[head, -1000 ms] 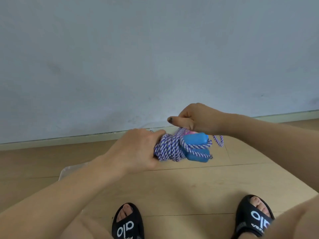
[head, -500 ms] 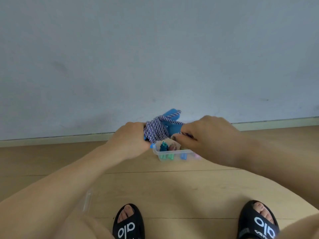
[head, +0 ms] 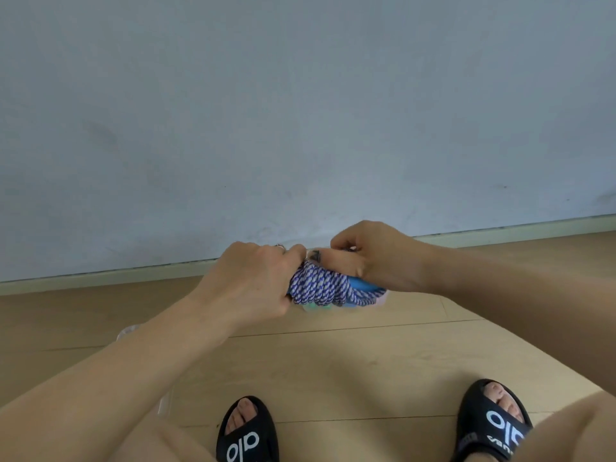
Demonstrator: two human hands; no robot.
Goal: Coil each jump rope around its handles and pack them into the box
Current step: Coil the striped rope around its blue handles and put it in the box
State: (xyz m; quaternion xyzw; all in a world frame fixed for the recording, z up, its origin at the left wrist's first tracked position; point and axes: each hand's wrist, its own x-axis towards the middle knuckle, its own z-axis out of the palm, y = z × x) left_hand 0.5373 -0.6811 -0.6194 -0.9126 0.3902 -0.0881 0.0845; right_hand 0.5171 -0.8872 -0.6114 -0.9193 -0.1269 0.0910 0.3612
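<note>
A jump rope (head: 320, 288) of purple-and-white cord is coiled round its blue handles (head: 361, 284) and hangs in the air between both hands. My left hand (head: 253, 278) grips the left end of the bundle. My right hand (head: 373, 258) holds the right end from above, thumb lying along the top and fingers curled over the handles. Just below the bundle a clear plastic box (head: 380, 302) stands on the floor, mostly hidden; pastel-coloured contents show through its wall.
A clear plastic lid (head: 128, 331) lies on the wooden floor at the left, partly under my left forearm. My feet in black slides (head: 248, 435) are at the bottom. A grey wall and skirting board (head: 100, 278) run behind the box.
The bundle has swung from tilted upward to lying level and lower, right over the box. My right hand has shifted from the front of it to its top.
</note>
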